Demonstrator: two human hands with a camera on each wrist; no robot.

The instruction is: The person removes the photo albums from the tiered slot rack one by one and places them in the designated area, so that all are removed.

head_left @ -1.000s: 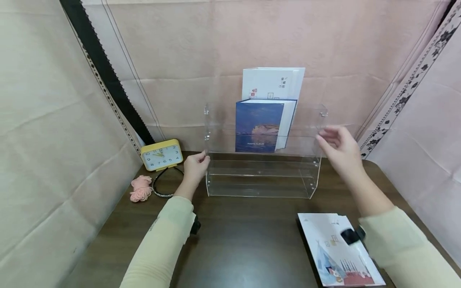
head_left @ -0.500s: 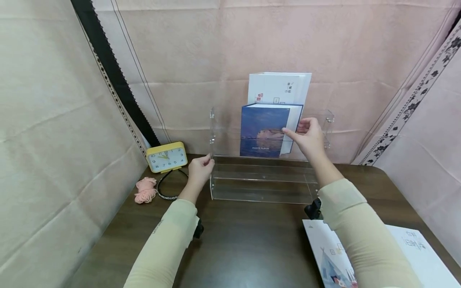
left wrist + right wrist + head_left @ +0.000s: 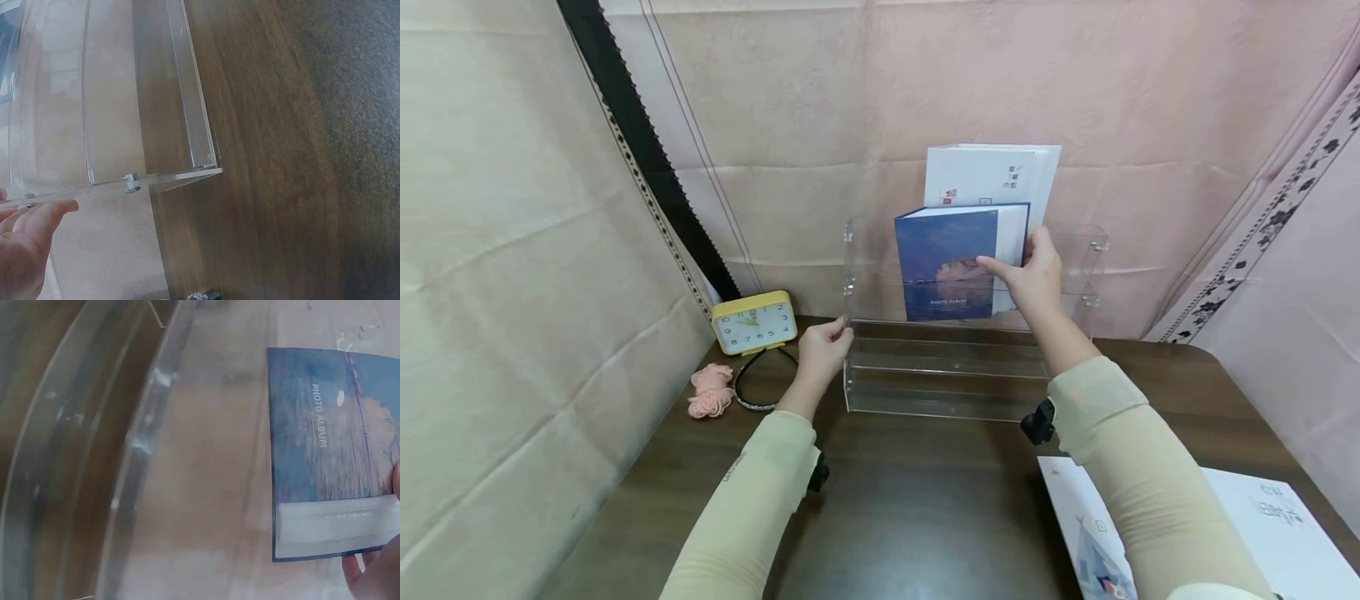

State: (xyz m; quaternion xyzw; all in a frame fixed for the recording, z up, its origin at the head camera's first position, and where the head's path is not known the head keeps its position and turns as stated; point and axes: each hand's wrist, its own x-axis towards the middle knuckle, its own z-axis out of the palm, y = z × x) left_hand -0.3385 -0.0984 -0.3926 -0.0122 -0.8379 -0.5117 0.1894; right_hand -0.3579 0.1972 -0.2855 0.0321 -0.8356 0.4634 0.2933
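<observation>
A clear acrylic rack (image 3: pixel 925 413) stands on the dark wooden table. My left hand (image 3: pixel 822 354) pinches the edge of its left side; in the left wrist view the fingers lie against the clear side panel (image 3: pixel 181 178). On the upper tier, my right hand (image 3: pixel 1036 279) grips a blue photo album (image 3: pixel 951 271) by its right edge, thumb on the front cover. The album leans slightly to the left. In the right wrist view its cover (image 3: pixel 319 462) fills the right side, with the lower tiers at left. Behind it a taller white book (image 3: pixel 973 177) stands upright.
Left of the rack are a yellow alarm clock (image 3: pixel 756 323), a bundle of pink yarn (image 3: pixel 711 390) and a black ring (image 3: pixel 751 406). White picture books (image 3: pixel 1273 517) lie at front right, partly under my right forearm. Cloth walls (image 3: pixel 760 100) enclose the table (image 3: pixel 910 500).
My right hand has moved from the rack's right side to the photo album and taken hold of it. The album has tilted and shifted slightly left. The left hand keeps its place.
</observation>
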